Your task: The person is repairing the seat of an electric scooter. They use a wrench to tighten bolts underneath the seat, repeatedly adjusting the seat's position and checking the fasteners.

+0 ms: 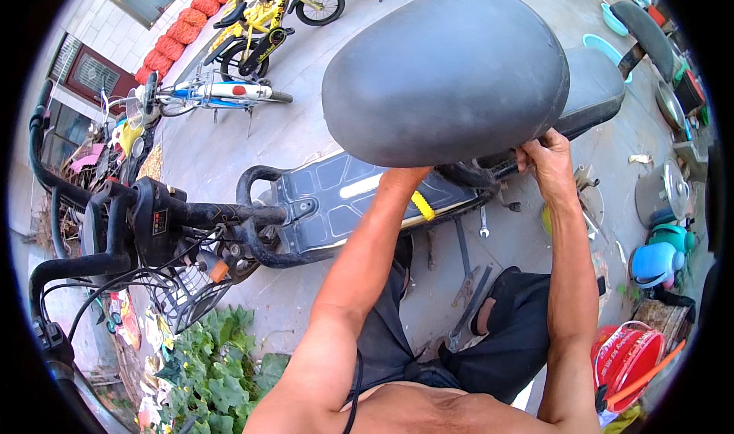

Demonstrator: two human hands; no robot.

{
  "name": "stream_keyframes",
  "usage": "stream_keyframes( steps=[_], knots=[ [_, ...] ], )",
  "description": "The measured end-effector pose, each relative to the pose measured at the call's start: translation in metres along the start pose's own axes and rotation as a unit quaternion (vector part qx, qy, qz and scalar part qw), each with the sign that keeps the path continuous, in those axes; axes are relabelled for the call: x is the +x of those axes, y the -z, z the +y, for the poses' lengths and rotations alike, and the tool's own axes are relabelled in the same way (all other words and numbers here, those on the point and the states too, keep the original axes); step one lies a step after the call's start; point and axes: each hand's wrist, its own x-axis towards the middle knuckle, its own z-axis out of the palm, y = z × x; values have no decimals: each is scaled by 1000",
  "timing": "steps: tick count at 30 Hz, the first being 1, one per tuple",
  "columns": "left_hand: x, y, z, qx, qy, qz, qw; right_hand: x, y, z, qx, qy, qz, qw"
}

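Observation:
A large black padded seat [451, 75] is tilted up over the electric scooter, its smooth top facing me. My left hand [409, 174] reaches beneath the seat's near edge; its fingers are hidden there. At the seat's lower right edge, my right hand [549, 155] has its fingers bent and closed, and whatever is between them cannot be made out. Below the seat lies the scooter's grey footboard [329, 197], with a yellow ribbed piece [422, 205] at its near side. Behind the tilted seat sits the black rear seat [592, 90].
An open-end wrench [484, 224] lies on the paved ground by the scooter. Handlebars [84, 262] with loose cables stand at left. Leafy plants [218, 380] grow near my left arm. A red bucket [631, 361], blue jug [656, 264] and metal pot [662, 193] stand at right.

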Motion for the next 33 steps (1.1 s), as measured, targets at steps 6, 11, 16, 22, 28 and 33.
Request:
stream_keyframes(
  steps=[6,11,16,22,28,33],
  knots=[
    [3,1,-2,-1,14,-5,1000,3,1,1,-12,-6,1,1000],
    [2,4,-3,11,21,-9,1000,0,-5,-12,-108,-11,-1,994],
    [2,2,-1,-2,25,-13,1000,-1,9,-6,-92,8,2,996],
    [7,-1,2,-17,29,-12,999,-1,12,3,-74,32,-16,997],
    [9,1,-1,-22,35,-10,999,3,7,9,-71,55,-25,996],
    [10,0,-2,-24,37,-9,999,3,8,8,-89,65,-16,994]
  ],
)
